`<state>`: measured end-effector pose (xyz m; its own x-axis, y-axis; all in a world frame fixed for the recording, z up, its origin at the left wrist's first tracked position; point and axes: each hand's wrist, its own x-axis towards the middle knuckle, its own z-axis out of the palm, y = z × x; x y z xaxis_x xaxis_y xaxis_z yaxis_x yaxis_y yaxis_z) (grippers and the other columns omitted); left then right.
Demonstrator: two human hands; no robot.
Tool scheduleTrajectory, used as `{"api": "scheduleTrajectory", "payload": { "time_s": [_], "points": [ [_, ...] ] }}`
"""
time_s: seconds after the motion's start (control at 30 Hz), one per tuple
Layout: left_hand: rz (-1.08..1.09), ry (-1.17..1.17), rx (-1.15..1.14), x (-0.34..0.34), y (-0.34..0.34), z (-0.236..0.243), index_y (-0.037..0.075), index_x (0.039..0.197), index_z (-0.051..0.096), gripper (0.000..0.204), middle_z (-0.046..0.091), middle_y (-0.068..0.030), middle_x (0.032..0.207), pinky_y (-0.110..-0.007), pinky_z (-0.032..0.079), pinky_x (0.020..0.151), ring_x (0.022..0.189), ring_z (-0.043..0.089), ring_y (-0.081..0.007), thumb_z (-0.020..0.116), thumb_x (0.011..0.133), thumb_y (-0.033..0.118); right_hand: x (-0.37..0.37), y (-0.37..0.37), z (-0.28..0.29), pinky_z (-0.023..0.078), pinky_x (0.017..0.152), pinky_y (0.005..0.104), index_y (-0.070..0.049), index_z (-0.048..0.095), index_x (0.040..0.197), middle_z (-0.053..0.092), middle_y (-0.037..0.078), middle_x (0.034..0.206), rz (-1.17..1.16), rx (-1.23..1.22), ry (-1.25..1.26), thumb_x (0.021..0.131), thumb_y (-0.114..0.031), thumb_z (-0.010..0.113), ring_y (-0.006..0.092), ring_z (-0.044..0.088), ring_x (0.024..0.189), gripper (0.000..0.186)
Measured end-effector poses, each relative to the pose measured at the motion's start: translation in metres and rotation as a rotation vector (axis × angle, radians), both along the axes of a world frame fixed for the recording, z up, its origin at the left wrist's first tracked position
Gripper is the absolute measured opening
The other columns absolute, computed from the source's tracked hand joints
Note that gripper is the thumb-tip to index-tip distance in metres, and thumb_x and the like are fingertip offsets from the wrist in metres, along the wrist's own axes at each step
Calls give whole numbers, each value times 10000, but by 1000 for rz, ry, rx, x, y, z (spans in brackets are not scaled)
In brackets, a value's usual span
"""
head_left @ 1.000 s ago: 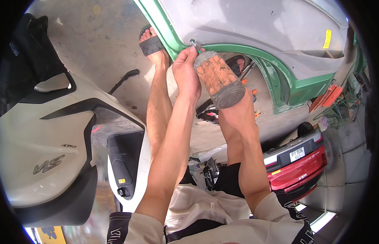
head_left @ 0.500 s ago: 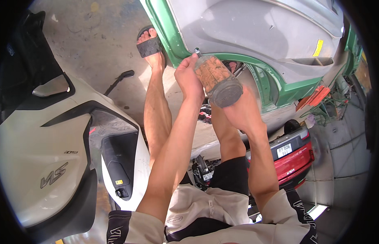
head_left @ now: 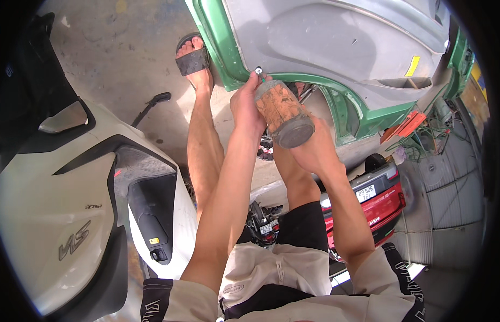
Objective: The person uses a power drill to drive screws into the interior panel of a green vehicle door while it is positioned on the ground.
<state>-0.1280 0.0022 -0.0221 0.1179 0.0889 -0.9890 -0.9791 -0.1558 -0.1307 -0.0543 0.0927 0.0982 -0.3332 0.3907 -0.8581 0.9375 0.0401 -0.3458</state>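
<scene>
What looks like a paint spray gun (head_left: 285, 112) is between my hands, its round cup toward me. The cup has a grey end cap and a stained orange-brown side; the gun's body is mostly hidden below. My right hand (head_left: 314, 147) is wrapped around it from beneath, fingers covered by the cup. My left hand (head_left: 246, 110) is closed at the cup's far end, its thumb against a small shiny metal fitting (head_left: 258, 70). Just beyond stands a grey vehicle door panel (head_left: 320, 40) with green edges, a pocket and a yellow sticker.
On my left stands a white motor scooter (head_left: 62, 182) with a black seat. My sandalled foot (head_left: 192, 61) rests on the concrete beside the door. A red car (head_left: 368, 209) is behind on the right, near orange pieces (head_left: 410, 124) and tangled green cord.
The cup has shifted slightly left and down in the picture, with both hands still on the gun. The whole view has moved a little.
</scene>
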Motion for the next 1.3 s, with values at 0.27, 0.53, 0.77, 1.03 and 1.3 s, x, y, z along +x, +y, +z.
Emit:
{"api": "scheduleTrajectory", "payload": {
  "time_s": [0.27,0.53,0.77,1.03,1.3],
  "points": [
    [40,12,21,4,3,2,-30,1150,634,301,687,-142,1118,-397,578,876,979,674,-229,662,1020,239,0,8,1,539,757,551,-31,566,1225,703,242,827,32,-16,-24,807,-129,713,479,674,844,454],
    [167,-104,17,1,-1,-13,-38,1150,632,219,680,-152,1130,-422,560,965,1079,670,-263,626,990,112,-4,10,1,553,780,516,-37,559,1300,718,239,978,69,-35,-21,838,-184,707,474,679,899,507],
    [73,-15,26,0,-3,-15,-89,1132,636,240,685,-155,1106,-412,559,963,1087,669,-261,636,978,95,-4,20,-1,540,851,513,-48,622,1223,717,238,1000,55,-86,-51,829,-204,715,462,670,960,433],
    [-26,71,-126,-6,11,4,-83,1034,689,217,704,-156,1038,-384,568,850,942,679,-240,633,957,111,-11,18,-1,550,784,522,-29,651,1193,714,256,912,135,-37,-74,810,-197,722,479,671,876,425],
    [-43,112,-50,-6,10,6,-90,1004,690,228,708,-141,974,-375,576,801,886,686,-234,630,951,123,-10,16,-2,548,759,522,-8,651,1172,710,255,859,144,11,-23,798,-192,731,474,674,831,424]
  ]
}}
